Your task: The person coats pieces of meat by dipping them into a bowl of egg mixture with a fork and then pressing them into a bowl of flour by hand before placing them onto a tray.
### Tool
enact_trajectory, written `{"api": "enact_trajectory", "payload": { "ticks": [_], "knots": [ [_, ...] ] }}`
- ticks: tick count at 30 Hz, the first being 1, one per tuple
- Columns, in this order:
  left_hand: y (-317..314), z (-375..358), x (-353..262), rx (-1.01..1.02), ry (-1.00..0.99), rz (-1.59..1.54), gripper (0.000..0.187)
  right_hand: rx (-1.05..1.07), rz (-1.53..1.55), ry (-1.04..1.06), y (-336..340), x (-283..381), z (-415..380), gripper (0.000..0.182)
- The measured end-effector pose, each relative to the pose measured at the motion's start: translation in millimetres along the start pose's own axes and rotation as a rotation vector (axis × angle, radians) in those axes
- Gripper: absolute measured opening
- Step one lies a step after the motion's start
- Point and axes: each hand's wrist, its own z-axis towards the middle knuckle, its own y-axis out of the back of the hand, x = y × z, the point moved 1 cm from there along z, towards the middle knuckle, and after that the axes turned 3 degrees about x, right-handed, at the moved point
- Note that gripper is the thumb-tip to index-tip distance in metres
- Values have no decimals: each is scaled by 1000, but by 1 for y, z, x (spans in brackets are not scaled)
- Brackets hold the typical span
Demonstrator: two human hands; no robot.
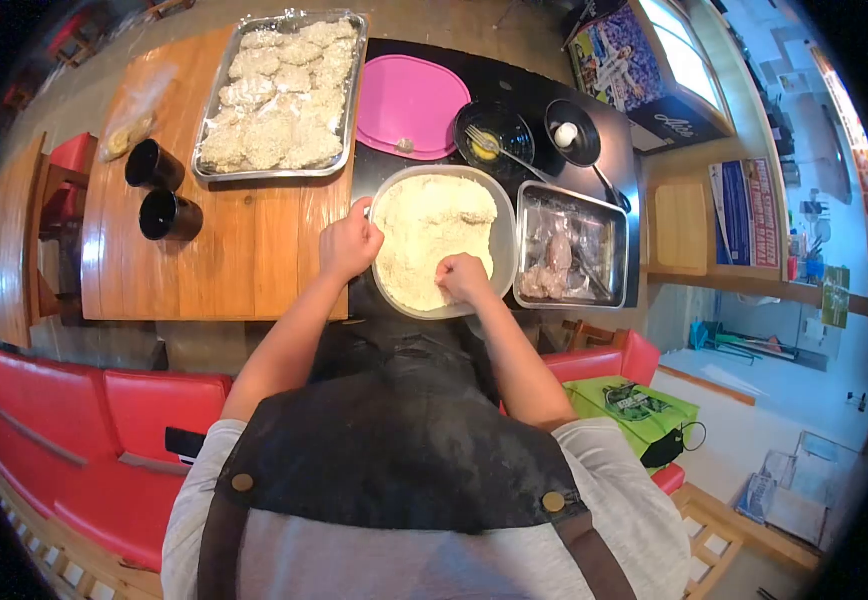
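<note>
A single head-worn fisheye camera looks steeply down from above the person's chest onto the counter (254, 260), near enough that the apron (394, 440) fills the lower frame.

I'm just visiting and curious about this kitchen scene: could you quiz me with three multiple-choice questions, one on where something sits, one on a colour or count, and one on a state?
1. Where is the foil tray of breaded pieces?
A. on the wooden table
B. on the red bench
C. inside the crumb bowl

2. How many black cups stand on the wooden table?
A. one
B. two
C. four

3. What is the right hand doing?
A. holding a fork
B. resting in the crumbs
C. lifting the pink board

Answers: 1 A, the tray lies at the table's far end. 2 B, two cups stand side by side left of the tray. 3 B, the fist sits in the crumb bowl, while the left hand is at its rim.
</note>
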Motion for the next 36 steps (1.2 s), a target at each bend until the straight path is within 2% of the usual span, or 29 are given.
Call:
{"api": "enact_trajectory", "payload": {
  "ticks": [1, 4, 5, 8, 9, 12, 15, 19, 21, 24, 25, 29, 31, 32, 34, 35, 36],
  "knots": [
    [-1, 4, 0, -8, 7, 9, 38, 36, -2, -76, 1, -4, 4, 4],
    [5, 3, -5, 3, 12, 2, 38, 63, -153, -46, 26, -1, -4, 6],
    [4, 5, -3, -2, 19, 2, 38, 9, -224, -33, 30, -7, -4, 5],
    [-2, 2, 1, -25, -23, 9, 39, 107, -108, -66, 26, -19, 4, 6],
    [-3, 5, 2, -23, -20, 19, 40, 231, -39, -115, 32, -20, 10, 9],
    [2, 6, 0, -13, -14, 13, 41, 132, -40, -74, 47, -22, 19, 11],
    [2, 1, -2, 5, -4, 24, 41, 57, -7, -13, 26, -20, 24, 8],
    [4, 5, -3, 13, 2, 53, 40, 94, 8, 21, 49, -16, 24, 7],
    [2, 7, 0, -6, -4, 39, 40, -300, -272, -101, 59, -9, 15, 15],
    [0, 3, 1, 13, -12, 37, 40, -378, -354, -90, 33, -10, 22, 19],
    [1, 5, 0, 16, -3, 45, 40, -496, -181, -223, 22, -16, 33, 22],
    [5, 3, -3, 6, -17, 13, 40, -497, -20, -122, 19, -46, 48, 21],
    [2, 4, -2, -11, -23, 26, 41, -294, 663, -108, 22, -59, 50, 19],
    [2, 4, -1, -10, -20, 23, 41, -292, 661, -111, 25, -51, 43, 19],
    [1, 3, 0, -9, -26, 9, 42, -254, 845, 50, 41, -17, 15, 15],
    [0, 3, 2, -4, -22, 8, 42, -252, 846, 43, 49, -6, 4, 15],
    [0, 4, 3, -1, -22, 15, 41, -124, 638, 23, 57, 2, -7, 14]
  ]
}}
